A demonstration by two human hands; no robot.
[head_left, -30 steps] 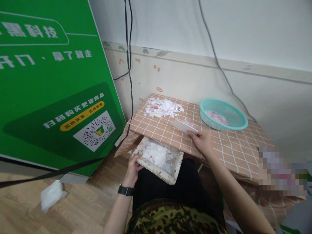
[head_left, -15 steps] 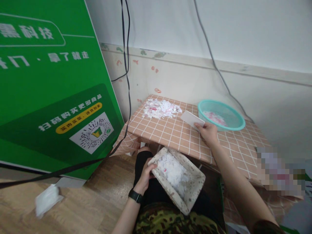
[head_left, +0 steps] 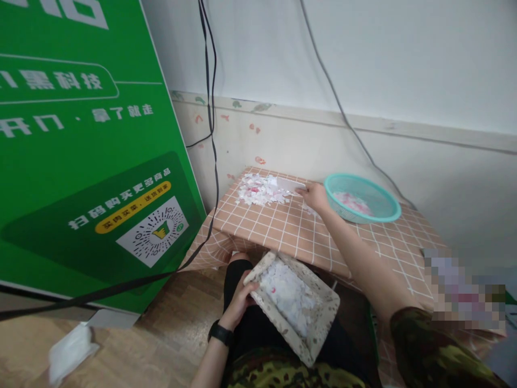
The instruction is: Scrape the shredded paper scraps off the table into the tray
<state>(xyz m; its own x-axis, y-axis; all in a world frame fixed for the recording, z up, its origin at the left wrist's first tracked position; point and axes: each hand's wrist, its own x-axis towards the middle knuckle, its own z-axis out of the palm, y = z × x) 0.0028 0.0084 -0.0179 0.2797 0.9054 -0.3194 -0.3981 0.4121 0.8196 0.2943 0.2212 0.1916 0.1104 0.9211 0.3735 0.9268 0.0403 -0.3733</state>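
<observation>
White papery scraps (head_left: 258,192) lie heaped on a checked counter (head_left: 264,223). The right hand (head_left: 317,198) pinches a pale, flat card (head_left: 286,185) at their right side; the left hand (head_left: 239,297) has its fingers around the rim of a speckled box (head_left: 324,319) holding more scraps, below the counter's front edge. Gathering seems in hand; drawing scraps boxward calls for a low card.

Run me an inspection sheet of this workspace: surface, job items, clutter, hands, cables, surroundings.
Surface: brown checked tablecloth, slightly rumpled.
Job items: pile of scraps on the cloth; patterned box holding white scraps; teal basket holding pinkish ones.
Clutter: white bundle on the floor.
Hands: left hand grips the box; right hand holds a white card at the pile.
Cables: black cables at left; grey cable along the wall.
Surroundings: green panel at left.
</observation>
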